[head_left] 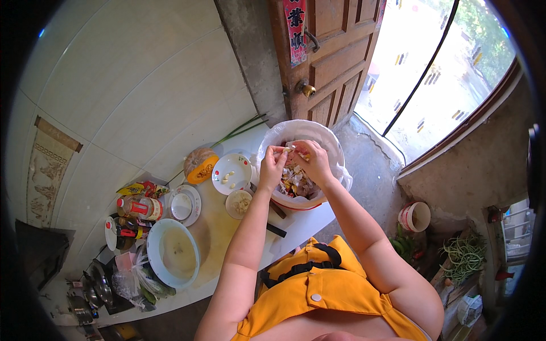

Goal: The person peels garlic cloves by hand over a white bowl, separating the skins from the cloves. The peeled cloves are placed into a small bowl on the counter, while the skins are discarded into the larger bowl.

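A small pale piece (290, 149), probably a garlic clove, sits between the fingertips of both hands, above the mouth of a bin (336, 141) lined with a white bag. The left hand (274, 166) pinches it from one side with thumb and forefinger; the right hand (314, 163) meets it from the other, fingers bent inward. Exactly which fingers bear on it is too small to tell. Below them, the bin holds a heap of papery scraps (298, 184). It overlaps the far end of the bench (307, 225); whether it stands there or on the floor cannot be told.

Near that end, a white plate (236, 163) with red decoration carries a few smooth, pale cloves (227, 178), which look peeled. Just beside it, toward the bench's right-hand edge, a small bowl (228, 208) contains pale bits, perhaps chopped. The work seems to be peeling, well under way: several cloves appear done, one is in the fingers, and no unpeeled bulb shows clearly, so how many are left is uncertain.

Farther out, a cut pumpkin (201, 166) lies by the bench's wall-side edge, a black handle (277, 230) near the opposite edge, and a pale blue basin (195, 249) toward the near end.
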Action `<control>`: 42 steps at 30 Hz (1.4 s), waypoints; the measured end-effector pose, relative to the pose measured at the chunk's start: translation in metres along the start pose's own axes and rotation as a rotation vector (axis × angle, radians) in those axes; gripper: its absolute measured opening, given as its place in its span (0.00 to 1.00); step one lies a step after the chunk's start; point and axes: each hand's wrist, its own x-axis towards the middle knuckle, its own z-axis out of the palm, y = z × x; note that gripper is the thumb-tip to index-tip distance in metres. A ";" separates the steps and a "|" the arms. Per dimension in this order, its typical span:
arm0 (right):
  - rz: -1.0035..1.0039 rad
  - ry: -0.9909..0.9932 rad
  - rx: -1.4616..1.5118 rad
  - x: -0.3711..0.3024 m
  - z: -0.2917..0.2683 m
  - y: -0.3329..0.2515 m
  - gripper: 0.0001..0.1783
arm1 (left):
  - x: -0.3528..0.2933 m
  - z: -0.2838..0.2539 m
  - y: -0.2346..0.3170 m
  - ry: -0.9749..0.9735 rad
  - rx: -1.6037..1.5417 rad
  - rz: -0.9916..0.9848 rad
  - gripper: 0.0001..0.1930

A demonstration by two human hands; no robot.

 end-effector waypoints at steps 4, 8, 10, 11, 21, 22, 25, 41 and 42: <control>0.030 -0.052 0.055 -0.001 -0.002 0.002 0.07 | -0.003 0.005 0.004 -0.078 0.024 -0.007 0.07; 0.060 -0.058 0.083 -0.001 -0.002 0.005 0.06 | -0.004 0.004 0.005 -0.102 0.125 0.020 0.08; 0.088 -0.062 0.097 -0.002 -0.002 0.007 0.06 | -0.005 0.003 0.005 -0.113 0.232 0.060 0.08; 0.092 -0.055 0.084 -0.002 -0.001 0.008 0.06 | -0.006 0.004 0.005 -0.106 0.223 0.062 0.08; 0.042 0.043 0.082 -0.001 0.001 0.002 0.05 | -0.008 0.005 0.021 -0.001 0.266 0.019 0.07; 0.006 0.083 0.085 0.000 0.001 0.002 0.05 | -0.009 0.006 0.024 0.023 0.295 0.017 0.07; 0.078 0.000 0.092 -0.002 -0.003 0.014 0.05 | -0.006 0.004 0.014 0.046 0.174 0.003 0.08; 0.035 -0.032 0.053 0.000 -0.004 0.005 0.08 | -0.006 0.003 0.009 0.042 0.233 0.068 0.06; 0.041 -0.037 0.049 0.000 -0.005 0.004 0.08 | -0.006 0.003 0.010 0.040 0.225 0.069 0.06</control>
